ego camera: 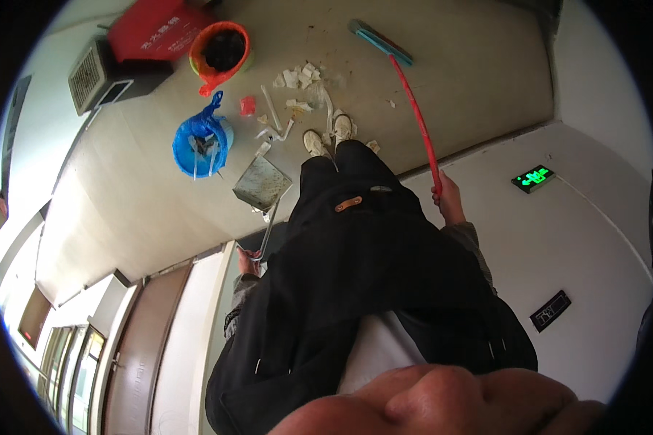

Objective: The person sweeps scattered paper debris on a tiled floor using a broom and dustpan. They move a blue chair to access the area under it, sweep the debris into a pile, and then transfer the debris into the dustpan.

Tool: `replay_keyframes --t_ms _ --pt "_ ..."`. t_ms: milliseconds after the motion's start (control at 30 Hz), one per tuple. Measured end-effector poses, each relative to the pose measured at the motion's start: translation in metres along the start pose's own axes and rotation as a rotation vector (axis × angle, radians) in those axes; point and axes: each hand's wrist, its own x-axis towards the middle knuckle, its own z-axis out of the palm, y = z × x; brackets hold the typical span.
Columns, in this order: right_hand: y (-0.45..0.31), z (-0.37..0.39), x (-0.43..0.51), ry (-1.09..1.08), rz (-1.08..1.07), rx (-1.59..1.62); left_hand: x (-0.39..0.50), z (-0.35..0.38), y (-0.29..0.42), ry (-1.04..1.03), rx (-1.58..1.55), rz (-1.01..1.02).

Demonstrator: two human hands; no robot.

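Observation:
My left hand [249, 261] is closed around the metal handle of a dustpan [262, 184], whose soiled pan hangs low beside my left leg. My right hand [448, 199] grips the upper end of a broom's red handle [417, 111]. The broom's blue-green head [383, 43] rests on the floor ahead and to the right. Crumpled white paper [299, 76], thin whitish strips [272, 109] and a small red piece of litter [247, 106] lie scattered around my shoes [343, 126].
A bin with a blue liner [182, 147] holds some litter; beyond it stands a bin with a red liner [239, 60] and dark contents. A red box [155, 32] and a dark case with a grille [88, 77] are at the upper left. A wall with a green lit exit sign [533, 178] rises on the right.

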Motion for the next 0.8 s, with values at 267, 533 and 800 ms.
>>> replay_keyframes --t_ms 267,533,800 --pt "-0.017 0.023 0.012 -0.089 -0.045 -0.094 0.028 -0.025 -0.019 -0.062 0.017 -0.022" --pt "-0.035 0.049 0.049 -0.167 -0.144 -0.117 0.058 -0.026 -0.034 -0.008 0.085 -0.045" --pt "-0.049 0.043 0.034 -0.188 -0.152 -0.150 -0.009 -0.001 -0.044 -0.050 0.034 0.025"
